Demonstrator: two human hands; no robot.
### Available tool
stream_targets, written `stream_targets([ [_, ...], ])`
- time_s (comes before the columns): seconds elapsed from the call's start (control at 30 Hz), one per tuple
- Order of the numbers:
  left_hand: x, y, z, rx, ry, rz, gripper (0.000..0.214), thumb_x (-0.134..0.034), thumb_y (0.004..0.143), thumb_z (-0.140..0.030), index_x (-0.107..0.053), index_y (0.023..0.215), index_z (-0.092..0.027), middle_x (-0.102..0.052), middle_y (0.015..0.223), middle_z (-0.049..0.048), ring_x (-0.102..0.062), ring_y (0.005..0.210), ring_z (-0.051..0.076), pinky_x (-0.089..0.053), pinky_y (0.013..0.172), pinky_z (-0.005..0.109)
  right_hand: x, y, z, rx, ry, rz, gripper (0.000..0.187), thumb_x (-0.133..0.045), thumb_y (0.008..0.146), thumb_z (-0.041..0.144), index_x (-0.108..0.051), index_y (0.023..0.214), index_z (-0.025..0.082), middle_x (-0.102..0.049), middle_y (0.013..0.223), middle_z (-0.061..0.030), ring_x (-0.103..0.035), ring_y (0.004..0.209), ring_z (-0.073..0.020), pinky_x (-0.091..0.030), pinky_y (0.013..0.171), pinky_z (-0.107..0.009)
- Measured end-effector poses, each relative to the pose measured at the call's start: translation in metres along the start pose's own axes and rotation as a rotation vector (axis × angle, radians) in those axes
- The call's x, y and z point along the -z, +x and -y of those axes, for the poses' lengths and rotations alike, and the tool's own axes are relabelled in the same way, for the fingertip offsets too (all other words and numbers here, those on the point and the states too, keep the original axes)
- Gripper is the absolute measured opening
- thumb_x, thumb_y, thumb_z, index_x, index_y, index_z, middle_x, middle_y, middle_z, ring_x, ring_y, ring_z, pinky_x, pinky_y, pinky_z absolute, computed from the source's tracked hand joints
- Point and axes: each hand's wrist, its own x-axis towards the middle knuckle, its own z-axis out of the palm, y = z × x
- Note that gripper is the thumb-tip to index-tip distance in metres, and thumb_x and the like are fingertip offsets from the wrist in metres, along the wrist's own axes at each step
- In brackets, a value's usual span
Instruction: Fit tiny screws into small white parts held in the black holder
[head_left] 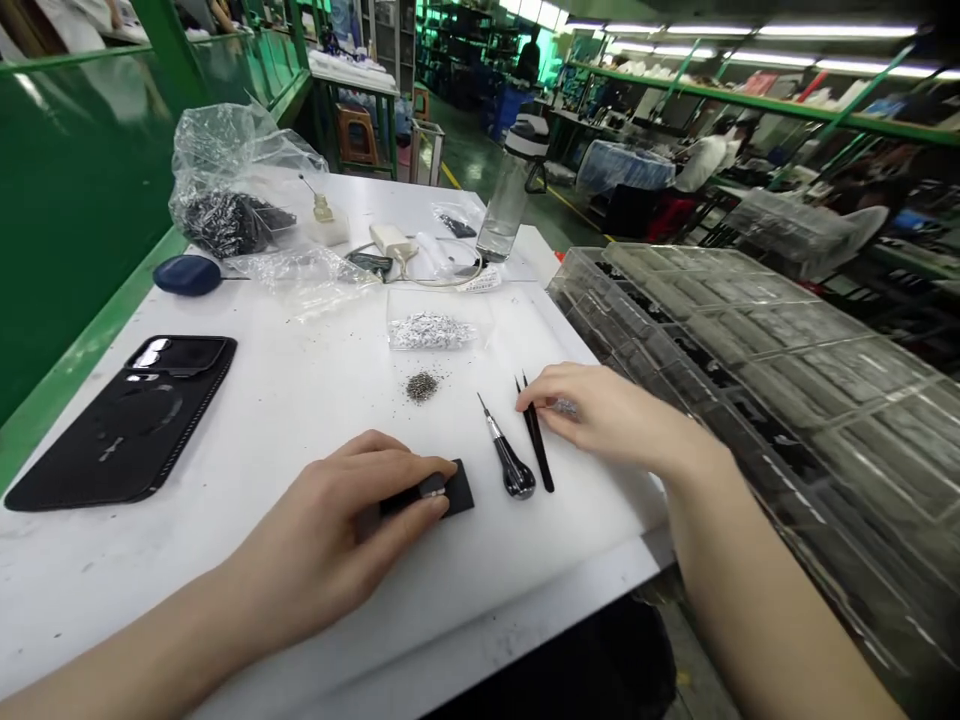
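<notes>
The left hand (334,535) lay over a small black rectangular piece (448,491) on the white table (292,410), its thumb and fingers closed around the piece from either side and pinching it. The piece lay flat, its long axis running almost crosswise to the view and rising slightly to the right, with its far end pointing toward a black-handled screwdriver (508,460). A tiny silver part (433,488) showed on it between the fingertips.

The right hand (604,415) rested just right of a pair of black tweezers (537,438), its fingers (570,384) held close together and slightly curled. A silvery speck (566,407) showed beneath them — whether it was pinched, I cannot tell. The tweezers lay with their tips pointing away from the person, and the screwdriver lay beside them, its shaft slanting up and left.

Farther up the table sat a small heap of dark screws (422,387) and a clear bag of silver parts (431,332). To the left lay a black phone case (120,425), and clear compartment trays (750,370) stood to the right — their contents hard to make out.
</notes>
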Motion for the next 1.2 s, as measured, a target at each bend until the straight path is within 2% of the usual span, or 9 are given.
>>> stream_targets([
  [0.13,0.0,-0.001,-0.002,0.076,0.023,-0.007,0.027,-0.065,0.109,-0.038,-0.085,0.127,-0.031,-0.085,0.114,0.0015,-0.079,0.1,0.021,-0.062,0.088,0.03,-0.013,-0.006,0.018,-0.11,0.005,-0.128,0.033,-0.054,0.106,0.02,-0.079,0.127,0.022,-0.083,0.117,-0.0105,-0.078,0.1,-0.0293,-0.055,0.09,-0.042],
  [0.2,0.0,-0.001,-0.003,0.084,0.043,-0.013,0.028,-0.066,0.108,-0.04,-0.086,0.127,-0.031,-0.085,0.113,0.0024,-0.08,0.096,0.022,-0.063,0.086,0.031,-0.02,-0.006,0.033,-0.153,0.037,-0.134,0.033,-0.058,0.109,0.031,-0.075,0.135,0.023,-0.085,0.1,-0.0071,-0.076,0.086,-0.0278,-0.053,0.079,-0.04],
  [0.3,-0.003,-0.002,-0.005,0.098,0.065,-0.031,0.03,-0.065,0.107,-0.041,-0.087,0.125,-0.033,-0.086,0.113,0.0027,-0.08,0.096,0.024,-0.064,0.087,0.034,-0.03,-0.001,0.046,-0.167,0.09,-0.072,0.032,-0.073,0.099,0.03,-0.076,0.129,0.022,-0.08,0.078,-0.0025,-0.072,0.071,-0.0262,-0.046,0.068,-0.036],
  [0.5,-0.008,-0.001,-0.012,0.158,0.063,-0.072,0.03,-0.067,0.105,-0.042,-0.089,0.121,-0.03,-0.086,0.114,0.0036,-0.08,0.105,0.028,-0.063,0.096,0.04,-0.026,0.004,0.04,-0.155,0.368,-0.08,0.034,-0.077,0.087,0.021,-0.076,0.121,0.017,-0.077,0.071,-0.0005,-0.069,0.061,-0.021,-0.049,0.058,-0.032],
  [0.57,-0.008,-0.002,-0.013,0.163,0.049,-0.081,0.028,-0.067,0.105,-0.041,-0.089,0.121,-0.031,-0.086,0.113,0.0024,-0.08,0.105,0.027,-0.062,0.098,0.038,-0.021,0.004,0.044,-0.105,0.502,-0.132,0.022,-0.073,0.093,0.031,-0.075,0.112,0.019,-0.074,0.075,-0.0001,-0.064,0.055,-0.0162,-0.049,0.054,-0.03],
  [0.67,-0.008,-0.003,-0.012,0.158,0.02,-0.078,0.025,-0.069,0.105,-0.04,-0.089,0.12,-0.034,-0.085,0.114,0.0006,-0.08,0.104,0.025,-0.061,0.096,0.035,-0.02,0.005,0.062,-0.015,0.678,-0.271,0.025,-0.056,0.107,0.047,-0.067,0.11,0.025,-0.069,0.084,0.0011,-0.057,0.052,-0.0119,-0.046,0.048,-0.028],
  [0.83,-0.008,-0.002,-0.002,0.122,-0.028,-0.054,0.023,-0.069,0.104,-0.037,-0.09,0.112,-0.034,-0.084,0.11,0.0016,-0.079,0.1,0.024,-0.061,0.087,0.034,-0.026,0.01,0.097,0.306,0.746,-0.524,0.005,-0.067,0.11,0.033,-0.067,0.106,0.03,-0.066,0.092,0.0029,-0.057,0.062,-0.0098,-0.051,0.053,-0.024],
  [0.97,-0.008,-0.001,0.001,0.117,-0.075,-0.036,0.021,-0.07,0.104,-0.035,-0.089,0.111,-0.032,-0.083,0.11,0.0023,-0.078,0.107,0.025,-0.061,0.092,0.035,-0.027,0.017,0.102,0.473,0.705,-0.551,0.002,-0.069,0.111,0.032,-0.07,0.11,0.033,-0.072,0.105,0.004,-0.063,0.067,-0.01,-0.059,0.061,-0.024],
  [1.2,-0.002,0.0,-0.008,0.173,-0.117,0.008,0.017,-0.073,0.104,-0.033,-0.087,0.095,-0.029,-0.082,0.101,0.0005,-0.077,0.098,0.024,-0.06,0.081,0.032,-0.043,0.035,0.089,0.577,0.71,-0.605,0.006,-0.07,0.109,0.033,-0.069,0.103,0.03,-0.07,0.1,0.0032,-0.061,0.064,-0.0113,-0.055,0.053,-0.026],
])
